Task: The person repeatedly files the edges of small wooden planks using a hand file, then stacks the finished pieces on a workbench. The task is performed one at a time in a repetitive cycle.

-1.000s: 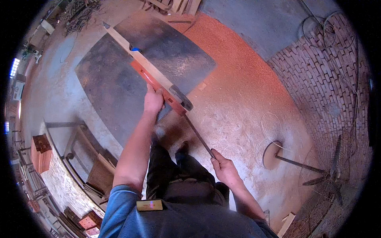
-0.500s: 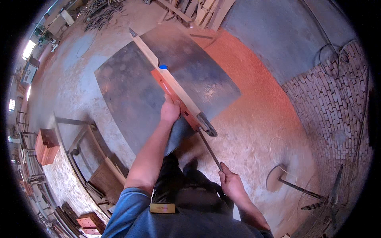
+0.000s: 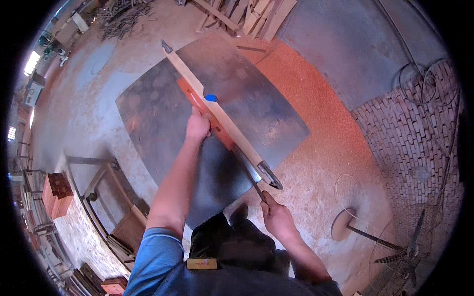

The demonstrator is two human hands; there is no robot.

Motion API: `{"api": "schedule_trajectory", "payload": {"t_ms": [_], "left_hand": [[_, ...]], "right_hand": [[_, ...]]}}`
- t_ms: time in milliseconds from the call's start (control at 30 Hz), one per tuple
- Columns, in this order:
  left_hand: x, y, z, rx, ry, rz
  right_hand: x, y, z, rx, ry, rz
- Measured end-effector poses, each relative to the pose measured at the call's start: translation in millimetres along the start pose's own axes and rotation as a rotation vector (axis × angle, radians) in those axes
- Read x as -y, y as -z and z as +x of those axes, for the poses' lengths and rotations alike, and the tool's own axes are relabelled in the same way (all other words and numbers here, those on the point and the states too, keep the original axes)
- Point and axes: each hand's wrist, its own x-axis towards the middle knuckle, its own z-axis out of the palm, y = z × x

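My left hand point(image 3: 198, 126) is closed around a reddish wooden piece point(image 3: 200, 102) with slots cut in it. That piece lies slanted against the left side of a long pale wooden bar point(image 3: 231, 126), which has dark metal ends and a blue disc point(image 3: 211, 97) at its notch. In my right hand point(image 3: 278, 216) is the near end of a thin dark metal rod point(image 3: 249, 176). The rod's far end meets the near end of the reddish piece; whether it enters the wood I cannot tell. Under everything is a dark tabletop point(image 3: 155, 128).
A black pedestal fan point(image 3: 407, 252) with a round base stands at the lower right. Stacked bricks point(image 3: 400, 133) line the right side. Boards point(image 3: 264, 19) lean beyond the table. At the left are a metal-framed rack point(image 3: 94, 163) and stacked reddish wood blocks point(image 3: 57, 197).
Both hands have moved forward and left with the reddish piece and rod. The rod now lies partly over the tabletop, and the pale bar appears slightly lower and farther right.
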Motion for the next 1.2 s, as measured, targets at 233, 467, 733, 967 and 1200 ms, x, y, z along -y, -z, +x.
{"api": "schedule_trajectory", "payload": {"t_ms": [233, 467, 733, 967, 1200], "left_hand": [[-6, 33, 58, -0.028, -0.045, -0.105], [-9, 66, 124, -0.048, -0.006, -0.032], [-51, 106, 162, -0.012, 0.093, 0.169], [0, 130, 162, -0.078, 0.096, 0.346], [118, 204, -30, 0.015, 0.129, -0.346]], "right_hand": [[38, -14, 50, -0.073, 0.074, -0.007], [92, -22, 98, -0.045, 0.009, -0.023], [142, -31, 163, -0.072, 0.117, -0.021], [153, -36, 113, 0.095, 0.051, -0.122], [59, -59, 34, 0.094, 0.034, -0.066]]}}
